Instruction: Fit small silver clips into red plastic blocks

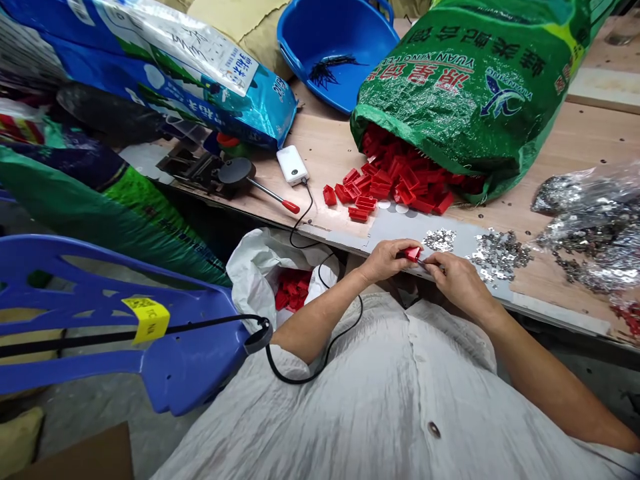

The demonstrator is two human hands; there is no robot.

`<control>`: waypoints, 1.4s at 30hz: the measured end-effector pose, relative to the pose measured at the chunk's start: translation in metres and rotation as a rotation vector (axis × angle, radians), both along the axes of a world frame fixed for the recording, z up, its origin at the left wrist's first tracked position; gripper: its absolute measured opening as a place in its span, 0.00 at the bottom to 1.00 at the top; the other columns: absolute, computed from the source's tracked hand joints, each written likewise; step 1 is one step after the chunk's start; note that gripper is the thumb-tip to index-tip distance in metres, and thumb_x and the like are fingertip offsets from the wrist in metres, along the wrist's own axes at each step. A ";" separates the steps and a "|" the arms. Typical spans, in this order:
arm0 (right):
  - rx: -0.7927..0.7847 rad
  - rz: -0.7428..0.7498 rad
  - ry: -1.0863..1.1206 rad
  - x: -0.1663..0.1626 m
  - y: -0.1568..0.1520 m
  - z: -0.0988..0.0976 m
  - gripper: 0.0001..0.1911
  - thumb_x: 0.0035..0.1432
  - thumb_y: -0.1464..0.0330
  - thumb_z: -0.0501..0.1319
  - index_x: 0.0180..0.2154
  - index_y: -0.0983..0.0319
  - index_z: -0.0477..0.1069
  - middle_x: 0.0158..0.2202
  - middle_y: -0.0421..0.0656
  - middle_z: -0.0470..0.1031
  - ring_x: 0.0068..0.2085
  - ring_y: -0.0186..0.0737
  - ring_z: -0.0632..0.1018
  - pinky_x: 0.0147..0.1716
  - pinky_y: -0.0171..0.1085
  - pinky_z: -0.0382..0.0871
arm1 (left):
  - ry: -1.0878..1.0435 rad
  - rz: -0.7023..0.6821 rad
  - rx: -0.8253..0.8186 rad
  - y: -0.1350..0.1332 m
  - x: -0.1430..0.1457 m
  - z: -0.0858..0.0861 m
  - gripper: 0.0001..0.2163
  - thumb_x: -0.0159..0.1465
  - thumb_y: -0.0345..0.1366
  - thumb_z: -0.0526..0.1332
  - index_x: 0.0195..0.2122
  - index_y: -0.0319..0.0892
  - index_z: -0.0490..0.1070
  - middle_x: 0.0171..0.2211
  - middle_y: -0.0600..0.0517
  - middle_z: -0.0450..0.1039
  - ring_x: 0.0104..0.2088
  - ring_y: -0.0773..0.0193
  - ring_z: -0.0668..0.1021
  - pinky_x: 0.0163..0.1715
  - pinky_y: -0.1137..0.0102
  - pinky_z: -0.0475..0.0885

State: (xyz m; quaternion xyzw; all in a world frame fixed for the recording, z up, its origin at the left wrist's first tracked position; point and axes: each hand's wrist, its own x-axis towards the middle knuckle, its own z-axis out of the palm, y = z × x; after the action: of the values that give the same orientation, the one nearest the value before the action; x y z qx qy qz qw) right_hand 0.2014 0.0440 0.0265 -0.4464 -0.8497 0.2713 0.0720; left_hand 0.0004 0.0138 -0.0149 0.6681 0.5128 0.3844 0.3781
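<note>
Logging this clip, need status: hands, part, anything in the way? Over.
Left hand holding red part. Right hand beside it, grip unclear. Cable loops by left forearm, apart from part.

So the bench was a pale wooden top [333, 147], scuffed and dotted with little dark marks. A big green printed woven sack [450, 93] lay on its side there, mouth open, and a bunch of hollow red plastic pieces [367, 203] had spilled out in front. Along the front edge was a flat grey sheet [395, 230] carrying two piles of tiny silver metal bits, a smaller one [440, 239] and a bigger one [500, 255]. Clear plastic bags of metal parts [595, 220] slumped at the right. Further back sat a round blue plastic basin [345, 33]. Left of the spill was a white boxy gadget [293, 165] with a thin black cable [311, 200], next to a dark metal lever tool [236, 171] with a red grip [291, 207].
</note>
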 end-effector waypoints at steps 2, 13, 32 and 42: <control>-0.004 0.002 0.023 0.001 0.000 0.000 0.10 0.64 0.68 0.55 0.40 0.59 0.75 0.40 0.44 0.79 0.41 0.44 0.77 0.42 0.41 0.66 | 0.006 0.002 -0.003 0.000 0.000 0.000 0.16 0.58 0.33 0.66 0.48 0.41 0.76 0.46 0.49 0.79 0.47 0.60 0.79 0.51 0.69 0.69; -0.009 0.002 0.041 0.001 0.001 0.002 0.10 0.63 0.68 0.54 0.39 0.58 0.75 0.39 0.43 0.79 0.41 0.43 0.78 0.41 0.41 0.66 | 0.036 -0.003 -0.006 0.001 -0.001 0.004 0.17 0.58 0.30 0.65 0.49 0.43 0.76 0.47 0.50 0.80 0.47 0.61 0.80 0.51 0.69 0.70; 0.012 -0.002 -0.050 -0.006 -0.001 -0.001 0.11 0.64 0.69 0.53 0.41 0.58 0.74 0.40 0.46 0.78 0.43 0.45 0.77 0.43 0.41 0.66 | -0.009 0.003 -0.043 0.000 0.003 0.008 0.14 0.56 0.31 0.65 0.45 0.43 0.76 0.43 0.51 0.79 0.44 0.61 0.79 0.50 0.68 0.69; -0.137 0.020 0.334 0.015 -0.015 0.009 0.17 0.68 0.63 0.50 0.56 0.58 0.62 0.35 0.42 0.78 0.35 0.40 0.78 0.39 0.39 0.69 | -0.858 0.233 -0.345 -0.026 0.015 0.025 0.15 0.56 0.43 0.69 0.36 0.41 0.66 0.36 0.52 0.76 0.40 0.63 0.80 0.48 0.65 0.70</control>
State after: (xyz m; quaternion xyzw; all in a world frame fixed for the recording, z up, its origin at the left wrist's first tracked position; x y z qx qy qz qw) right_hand 0.2168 0.0286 0.0351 -0.3904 -0.8099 0.3996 0.1788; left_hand 0.0157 -0.0123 0.0103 0.3145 0.4381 0.5747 0.6156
